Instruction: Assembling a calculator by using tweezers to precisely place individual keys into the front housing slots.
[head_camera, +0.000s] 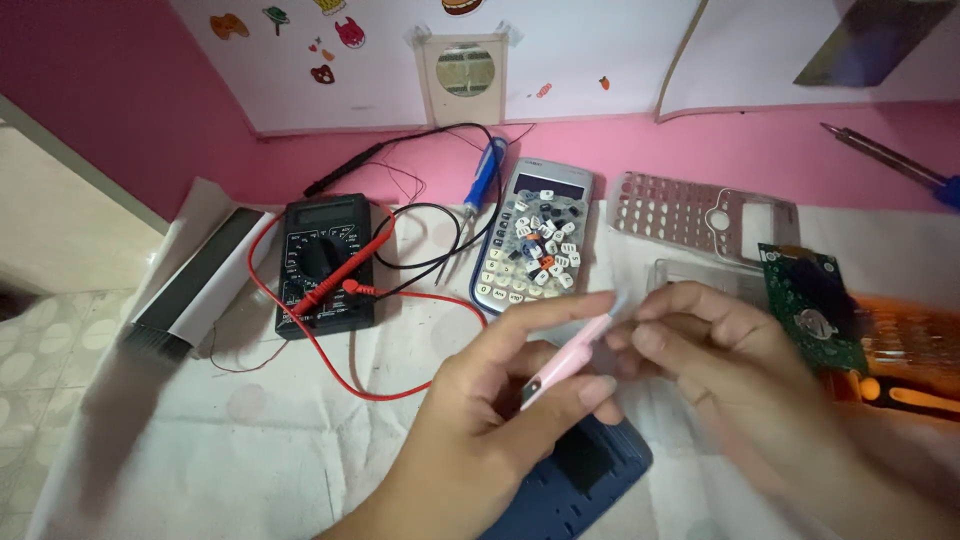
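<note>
My left hand (500, 400) grips a slim pink tool (570, 358) between thumb and fingers, its tip pointing up and to the right. My right hand (720, 370) is blurred and meets that tip with pinched fingertips; what it pinches is too small to tell. Under both hands lies a dark blue calculator back cover (575, 480). Beyond them rests an opened calculator body (530, 235) with several loose white keys heaped on it.
A black multimeter (325, 265) with red and black leads sits at the left. A soldering iron (487, 170), a perforated keypad frame (700, 215), a green circuit board (815, 305), an orange-handled tool (905, 395) and a screwdriver (885, 150) lie around on the white cloth.
</note>
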